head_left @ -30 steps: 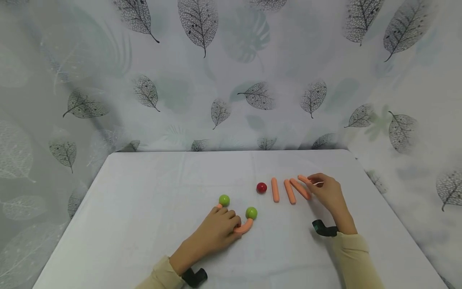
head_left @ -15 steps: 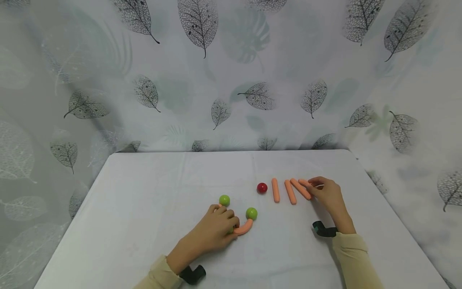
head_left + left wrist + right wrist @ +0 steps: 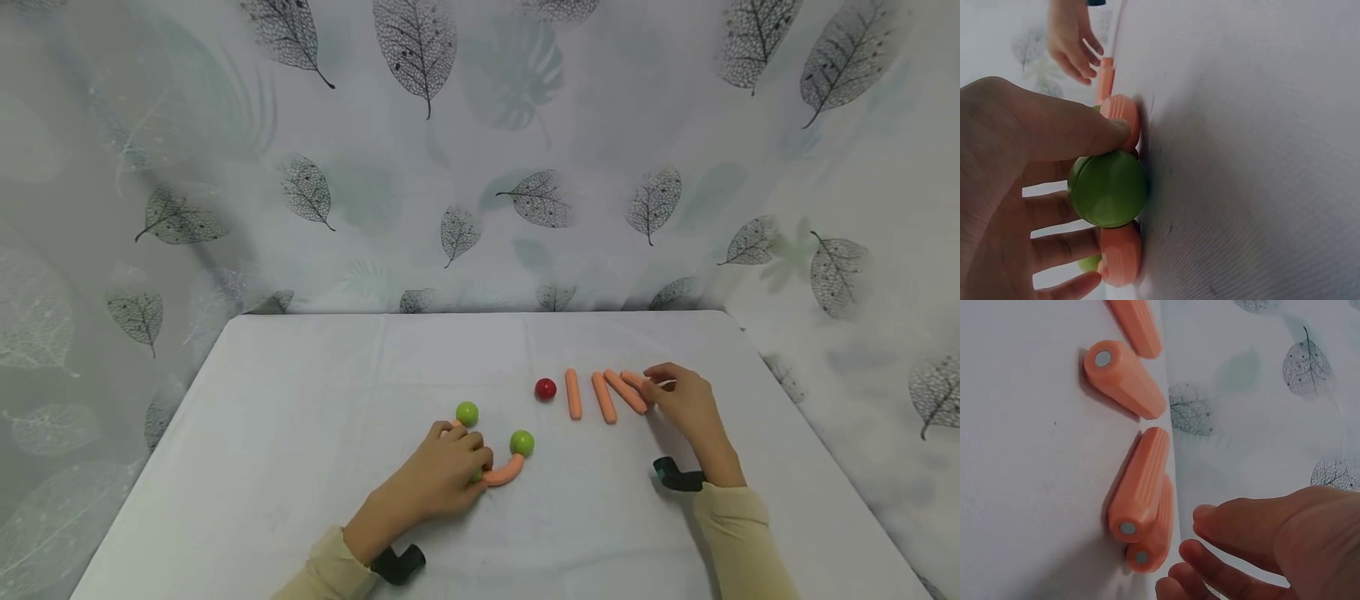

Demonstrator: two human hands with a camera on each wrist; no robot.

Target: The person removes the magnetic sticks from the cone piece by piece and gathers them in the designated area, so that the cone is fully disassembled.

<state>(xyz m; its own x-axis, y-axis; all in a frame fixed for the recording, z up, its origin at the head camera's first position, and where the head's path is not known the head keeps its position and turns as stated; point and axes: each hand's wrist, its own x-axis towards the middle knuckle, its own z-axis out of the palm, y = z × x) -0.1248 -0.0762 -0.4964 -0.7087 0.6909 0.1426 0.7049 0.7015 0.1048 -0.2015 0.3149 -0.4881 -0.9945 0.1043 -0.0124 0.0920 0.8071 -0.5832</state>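
Note:
My left hand (image 3: 438, 475) bends over a magnetic building piece of orange rods and green balls. In the left wrist view, my thumb presses an orange rod (image 3: 1121, 115) beside a green ball (image 3: 1110, 189). My fingers lie behind the ball, and another orange rod (image 3: 1120, 253) joins its other side. A curved orange rod (image 3: 504, 475) runs from there to a second green ball (image 3: 522, 442). A third green ball (image 3: 467, 413) stands beyond my fingertips. My right hand (image 3: 684, 404) hovers beside the rightmost straight rod (image 3: 632, 379), its thumb and fingers apart from it in the right wrist view.
Several straight orange rods, one of them upright in view (image 3: 573, 394), lie on the white table (image 3: 337, 400). Silver magnets show at their ends. A red ball (image 3: 545, 389) sits left of them. Leaf-patterned cloth (image 3: 480, 167) hangs behind the table.
The rightmost orange rod has come down beside its neighbour, and my right hand has let go of it. My left hand has shifted slightly left, uncovering part of the green ball under it.

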